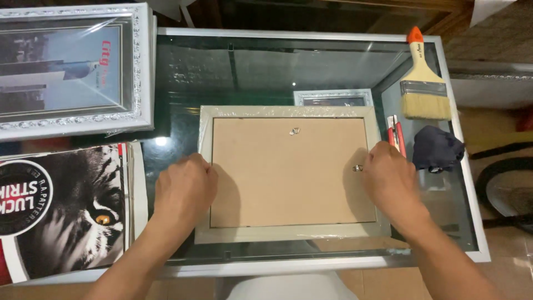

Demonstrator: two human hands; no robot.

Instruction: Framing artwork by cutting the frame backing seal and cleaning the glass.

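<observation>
A picture frame (288, 233) lies face down on the glass table (266, 61), its brown backing board (288, 172) showing inside a pale border wrapped in clear film. My left hand (186, 186) rests with curled fingers on the frame's left edge. At the right edge, the fingers of my right hand (391, 178) are at a small metal clip (358, 168). A second metal hanger (294, 131) sits near the board's top middle.
A framed print with an ornate silver border (72, 66) lies at the upper left, a tiger poster (66, 211) below it. At the right are a wide paintbrush (425, 83), a red cutter (397, 136) and a dark cloth (436, 149). A smaller silver frame (333, 97) shows under the glass.
</observation>
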